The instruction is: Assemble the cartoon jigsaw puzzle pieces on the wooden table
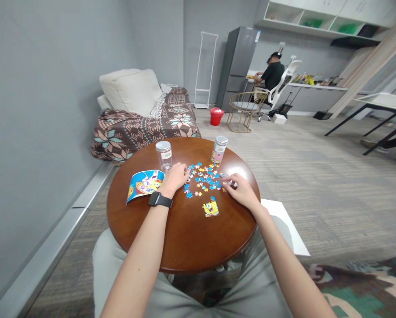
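Note:
Loose jigsaw puzzle pieces (203, 178), mostly blue with some yellow and pink, lie spread on the round wooden table (191, 247). At their left edge rests my left hand (177, 177), fingers curled together; whatever is under the fingertips is hidden. My right hand (239, 190) is at the right edge of the pieces, thumb and fingers apart, fingertips by some pieces. Nearer to me lies a joined yellow puzzle section (211, 208) showing a cartoon face, with a blue piece at its top. A curled picture sheet (144, 183) with cartoon figures lies left of my left hand.
A clear lidded jar (165, 155) stands behind my left hand, and a printed lidded jar (219, 149) behind the pieces. A covered sofa (145, 119) adjoins the table's far left. Further back are a red bin (216, 116), a wire chair (245, 107) and a seated person (273, 73).

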Motion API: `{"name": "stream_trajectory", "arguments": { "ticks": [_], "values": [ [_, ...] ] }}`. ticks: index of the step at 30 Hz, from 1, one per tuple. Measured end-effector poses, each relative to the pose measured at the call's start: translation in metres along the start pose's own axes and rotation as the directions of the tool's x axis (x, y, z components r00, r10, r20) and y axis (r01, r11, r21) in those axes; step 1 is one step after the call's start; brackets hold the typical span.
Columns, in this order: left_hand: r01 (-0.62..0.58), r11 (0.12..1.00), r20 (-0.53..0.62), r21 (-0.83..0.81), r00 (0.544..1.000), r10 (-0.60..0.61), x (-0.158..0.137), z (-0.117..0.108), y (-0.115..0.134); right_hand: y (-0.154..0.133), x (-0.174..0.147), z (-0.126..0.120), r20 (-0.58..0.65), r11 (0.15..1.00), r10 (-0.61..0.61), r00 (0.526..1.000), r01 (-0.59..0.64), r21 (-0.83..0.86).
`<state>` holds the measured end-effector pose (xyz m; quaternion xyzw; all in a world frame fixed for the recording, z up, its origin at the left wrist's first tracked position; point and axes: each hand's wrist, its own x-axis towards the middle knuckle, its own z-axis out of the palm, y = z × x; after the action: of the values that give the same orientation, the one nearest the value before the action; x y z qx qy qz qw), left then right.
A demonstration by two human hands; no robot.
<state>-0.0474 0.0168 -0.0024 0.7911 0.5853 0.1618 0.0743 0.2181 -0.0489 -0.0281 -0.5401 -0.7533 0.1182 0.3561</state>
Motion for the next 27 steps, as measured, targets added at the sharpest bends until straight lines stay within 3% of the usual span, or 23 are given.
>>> {"name": "stream_trajectory", "arguments": {
  "ticks": [4,9,20,27],
  "values": [
    [-0.005,1.000,0.003,-0.003,1.000,0.005,0.000,-0.001,0.001,0.001,-0.015,-0.009,0.087,0.999,-0.044,0.995,0.046,-0.019],
    [-0.004,1.000,0.005,-0.004,1.000,0.004,-0.001,-0.002,0.001,0.003,-0.018,-0.012,0.104,1.000,0.006,0.995,-0.006,0.000],
    [-0.003,1.000,0.017,-0.002,1.000,0.003,-0.003,-0.005,0.003,-0.011,-0.017,-0.015,0.167,0.999,-0.014,0.986,0.019,-0.030],
    [-0.018,0.999,-0.014,-0.027,1.000,0.017,-0.001,-0.003,0.003,-0.022,-0.024,-0.008,0.138,0.988,0.066,0.988,-0.084,0.126]
  ]
}}
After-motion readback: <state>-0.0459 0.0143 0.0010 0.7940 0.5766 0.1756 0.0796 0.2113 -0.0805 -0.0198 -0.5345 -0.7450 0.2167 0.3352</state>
